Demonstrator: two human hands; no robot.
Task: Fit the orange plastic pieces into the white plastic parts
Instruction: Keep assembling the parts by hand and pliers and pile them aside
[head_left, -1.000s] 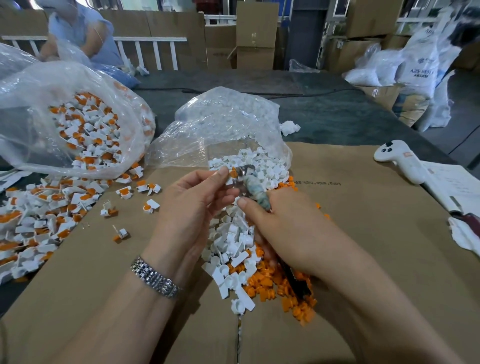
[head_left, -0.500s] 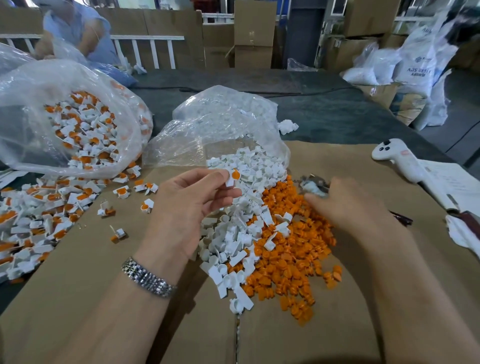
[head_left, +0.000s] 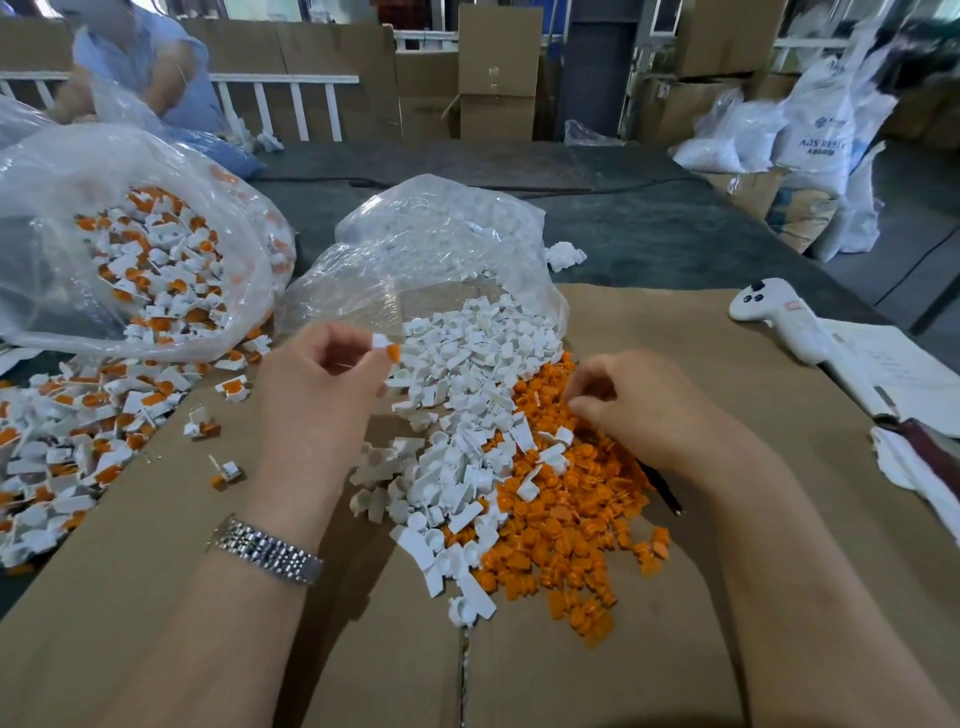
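Observation:
My left hand (head_left: 322, 384) pinches a white part with an orange piece in it (head_left: 385, 347), held above the left edge of the pile of white parts (head_left: 457, 415). My right hand (head_left: 639, 405) lies on the pile of loose orange pieces (head_left: 561, 530) with its fingertips curled down into it; what they hold is hidden. A dark tool (head_left: 662, 488) pokes out from under my right wrist. Fitted white-and-orange parts (head_left: 62, 441) lie heaped at the left.
A clear bag of fitted parts (head_left: 130, 249) lies at far left, and a clear bag (head_left: 431, 249) spills the white parts. A white controller (head_left: 779, 317) and papers (head_left: 893, 374) sit at right. A person in blue is at the back left. Brown cardboard (head_left: 597, 665) covers the table.
My right hand swung the pliers-like tool off to the right, laid it down, and came back onto the orange pile. My left hand lifted slightly with the fitted part.

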